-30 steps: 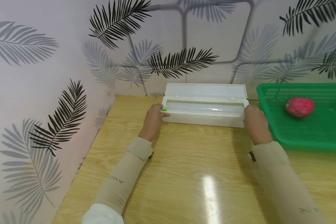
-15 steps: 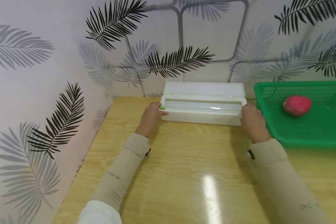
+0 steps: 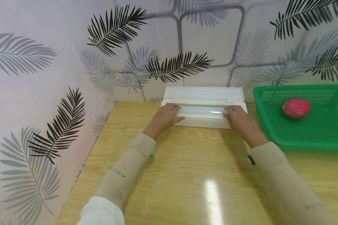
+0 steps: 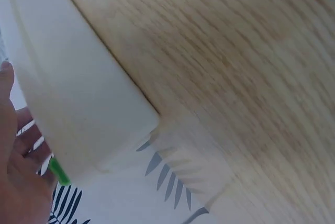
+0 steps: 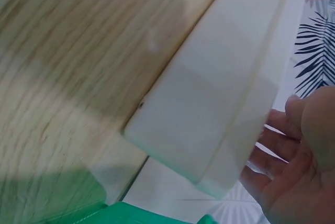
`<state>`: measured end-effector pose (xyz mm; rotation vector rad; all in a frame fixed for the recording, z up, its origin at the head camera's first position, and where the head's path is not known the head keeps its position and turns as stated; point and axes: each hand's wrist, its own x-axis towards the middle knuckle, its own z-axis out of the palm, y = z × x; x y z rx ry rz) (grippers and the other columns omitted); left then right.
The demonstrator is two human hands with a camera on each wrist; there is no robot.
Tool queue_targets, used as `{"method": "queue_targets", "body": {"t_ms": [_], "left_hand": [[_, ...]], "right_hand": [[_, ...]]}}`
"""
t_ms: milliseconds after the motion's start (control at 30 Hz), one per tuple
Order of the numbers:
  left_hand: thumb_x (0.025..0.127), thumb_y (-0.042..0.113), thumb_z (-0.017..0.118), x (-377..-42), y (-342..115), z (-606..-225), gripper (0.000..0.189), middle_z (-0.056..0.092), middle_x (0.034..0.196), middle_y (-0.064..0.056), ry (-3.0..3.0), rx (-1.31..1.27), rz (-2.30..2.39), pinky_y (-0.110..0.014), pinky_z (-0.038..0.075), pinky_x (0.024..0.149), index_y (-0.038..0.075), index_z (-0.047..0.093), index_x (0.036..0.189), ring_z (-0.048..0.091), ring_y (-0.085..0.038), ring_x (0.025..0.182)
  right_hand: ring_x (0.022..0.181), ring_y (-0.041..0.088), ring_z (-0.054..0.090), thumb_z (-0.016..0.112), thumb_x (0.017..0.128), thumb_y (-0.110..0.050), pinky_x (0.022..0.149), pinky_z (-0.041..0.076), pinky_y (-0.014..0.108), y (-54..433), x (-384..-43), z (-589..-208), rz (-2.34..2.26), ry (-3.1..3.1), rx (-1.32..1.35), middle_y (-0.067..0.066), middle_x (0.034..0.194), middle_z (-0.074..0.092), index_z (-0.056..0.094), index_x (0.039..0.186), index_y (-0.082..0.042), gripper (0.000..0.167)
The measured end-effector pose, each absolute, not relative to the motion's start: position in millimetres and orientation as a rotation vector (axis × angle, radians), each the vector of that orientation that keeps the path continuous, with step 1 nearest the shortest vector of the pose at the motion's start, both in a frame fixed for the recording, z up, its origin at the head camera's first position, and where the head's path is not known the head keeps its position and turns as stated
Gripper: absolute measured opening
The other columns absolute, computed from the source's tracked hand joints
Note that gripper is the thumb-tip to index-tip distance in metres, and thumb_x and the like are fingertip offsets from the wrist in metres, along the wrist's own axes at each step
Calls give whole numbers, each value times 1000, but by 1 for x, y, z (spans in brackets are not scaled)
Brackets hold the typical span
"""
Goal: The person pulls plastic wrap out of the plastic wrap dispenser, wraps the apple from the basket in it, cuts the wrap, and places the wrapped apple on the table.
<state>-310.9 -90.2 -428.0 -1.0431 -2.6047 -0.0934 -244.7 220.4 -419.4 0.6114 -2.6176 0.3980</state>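
Observation:
A long white cling film dispenser box (image 3: 202, 122) lies on the table against the wall. Its lid (image 3: 204, 93) is raised at the back, showing a pale, glossy roll of film (image 3: 200, 110) inside. Over the left part of the opening is my left hand (image 3: 164, 118), thumb apart from the fingers and pointing along the front edge. My right hand (image 3: 240, 121) reaches over the right part, fingertips at the roll. Both wrist views show loosely bent, spread fingers beyond the box's upper edge. A green slider (image 4: 59, 171) shows at the box's left end, beside the left hand.
To the right stands a green plastic basket (image 3: 315, 144) with a pink, netted-looking round item (image 3: 295, 108) in it. The wooden table (image 3: 186, 168) meets a leaf-patterned wall (image 3: 146, 37) at the back and left.
Both hands have left the ends of the dispenser box and moved inward, over the roll. The box, raised lid and basket stay in place; the head view shifts slightly.

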Motion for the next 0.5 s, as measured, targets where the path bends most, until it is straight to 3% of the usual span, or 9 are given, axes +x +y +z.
{"method": "queue_targets", "body": {"t_ms": [200,367,500], "left_hand": [[96,46,42,-313,-88,-428,55,55,125,-12,-2727,-1009,-160,-36,38,100,2,55,125,49,-26,117],[99,43,38,-315,-83,-420,51,54,127,-11,-2814,-985,-246,-36,35,103,5,52,128,48,-26,119],[100,38,37,-320,-81,-417,47,54,128,-10,-2878,-987,-322,-34,32,105,5,51,131,47,-25,121]], "right_hand": [[109,43,49,43,90,7,94,41,49,224,-255,-414,431,-2826,618,29,113,56,55,113,14,26],[112,43,47,41,99,-9,97,37,51,225,-266,-400,528,-3006,564,30,115,55,53,117,12,30],[110,41,50,45,99,-14,94,39,51,227,-270,-397,578,-3076,579,25,111,58,57,108,7,25]]}}
